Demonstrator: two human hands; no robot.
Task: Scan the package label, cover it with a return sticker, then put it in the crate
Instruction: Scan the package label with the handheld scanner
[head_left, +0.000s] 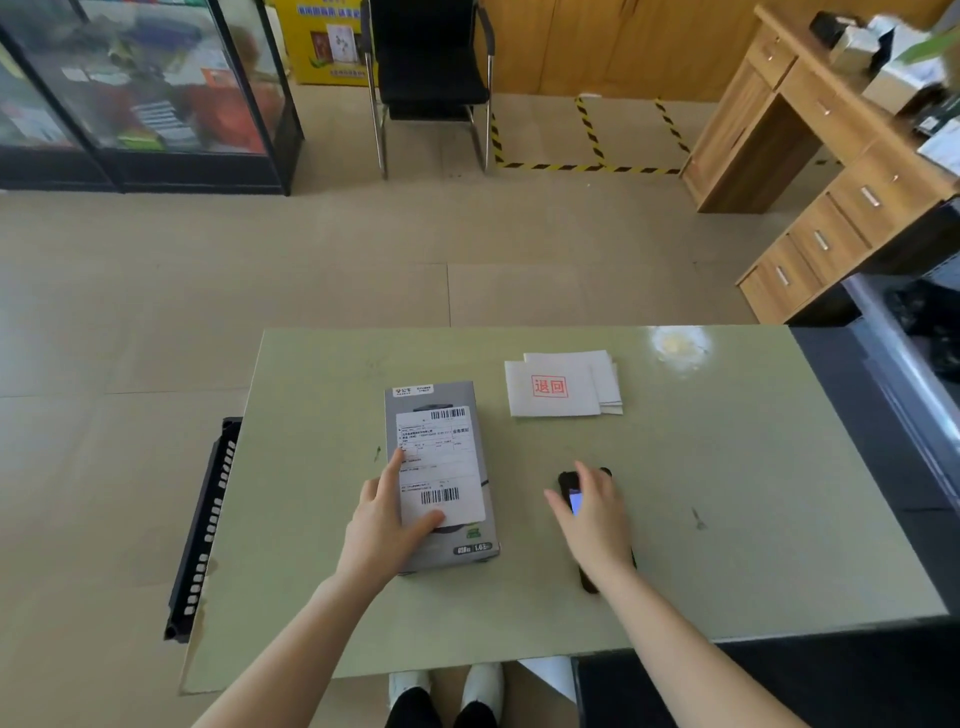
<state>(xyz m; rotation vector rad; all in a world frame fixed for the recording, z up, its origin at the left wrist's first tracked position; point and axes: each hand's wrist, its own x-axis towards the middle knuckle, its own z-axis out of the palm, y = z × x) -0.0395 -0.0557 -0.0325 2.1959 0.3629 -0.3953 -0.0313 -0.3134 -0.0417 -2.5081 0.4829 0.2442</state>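
Observation:
A grey package (441, 400) lies flat on the green table (727, 493), with a white shipping label (441, 462) facing up. My left hand (387, 525) rests on the package's left edge, thumb on the label's lower part. To the right, my right hand (592, 519) covers a black handheld scanner (569, 486) lying on the table, its small screen lit; the fingers are spread over it. A small stack of white return stickers (563, 387) with a red stamp lies behind the scanner. A black crate (202, 525) stands on the floor at the table's left edge.
Beyond the table is open floor, a black chair (431, 67) and a glass display cabinet (145, 93) at the back left. A wooden desk with drawers (831, 171) stands at the right. A dark counter (893, 415) borders the table's right side.

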